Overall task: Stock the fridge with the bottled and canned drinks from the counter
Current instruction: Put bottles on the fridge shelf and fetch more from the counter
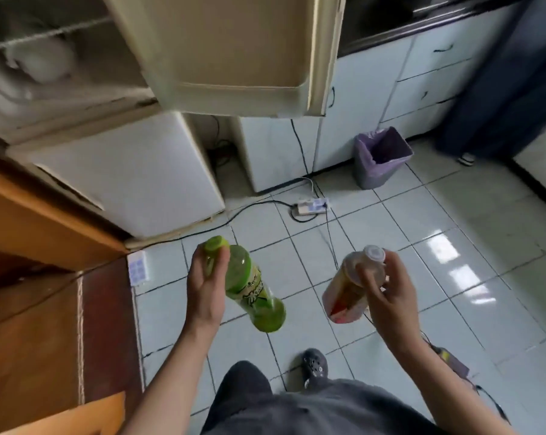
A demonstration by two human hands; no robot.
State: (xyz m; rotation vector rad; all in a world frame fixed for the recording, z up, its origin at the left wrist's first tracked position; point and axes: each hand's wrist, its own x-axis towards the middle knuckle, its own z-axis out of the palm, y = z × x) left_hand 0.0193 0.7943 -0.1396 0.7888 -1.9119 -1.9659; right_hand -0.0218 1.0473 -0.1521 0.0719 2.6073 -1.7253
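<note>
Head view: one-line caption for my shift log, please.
Left hand grips a green bottle by its neck, right hand a white-capped bottle, below the open fridge door.
</note>
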